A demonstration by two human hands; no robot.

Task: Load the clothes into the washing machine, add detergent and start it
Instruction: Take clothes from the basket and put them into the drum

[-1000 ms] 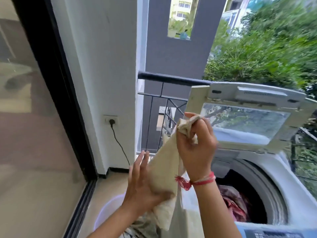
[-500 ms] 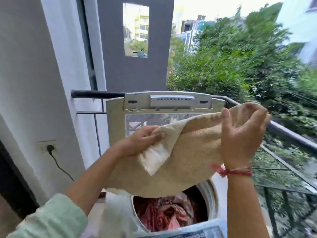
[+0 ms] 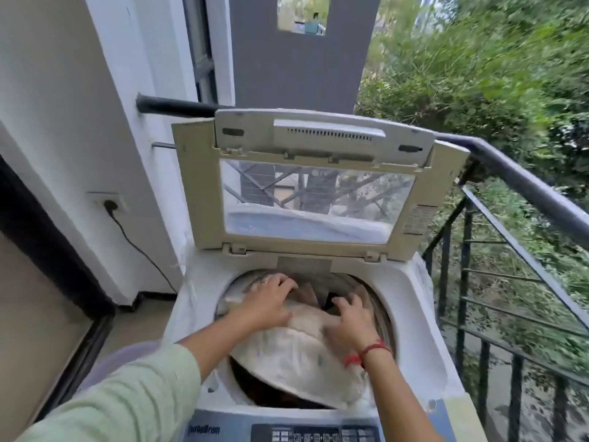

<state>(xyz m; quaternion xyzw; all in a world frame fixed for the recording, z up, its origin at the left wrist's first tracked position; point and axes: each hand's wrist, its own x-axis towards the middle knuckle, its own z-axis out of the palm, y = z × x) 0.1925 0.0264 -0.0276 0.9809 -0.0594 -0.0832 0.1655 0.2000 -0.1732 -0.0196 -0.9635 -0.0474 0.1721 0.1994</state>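
Note:
A white top-loading washing machine [image 3: 411, 301] stands on a balcony with its lid [image 3: 318, 183] raised upright. A beige cloth [image 3: 296, 355] lies spread across the drum opening. My left hand [image 3: 267, 304] presses on the cloth's far left part, fingers spread. My right hand [image 3: 350, 323], with a red thread at the wrist, presses on the cloth at the right, fingers spread and slightly bent. Dark drum space shows under the cloth's near edge. The control panel [image 3: 312, 433] runs along the bottom edge.
A dark metal railing [image 3: 522, 183] runs behind and to the right of the machine, with trees beyond. A wall socket [image 3: 110, 202] with a black cable sits on the white wall at left. A pale tub rim [image 3: 127, 355] shows left of the machine.
The cloth was held up in front of the lid; both hands have brought it down onto the drum opening and now press it in. The view has tilted down.

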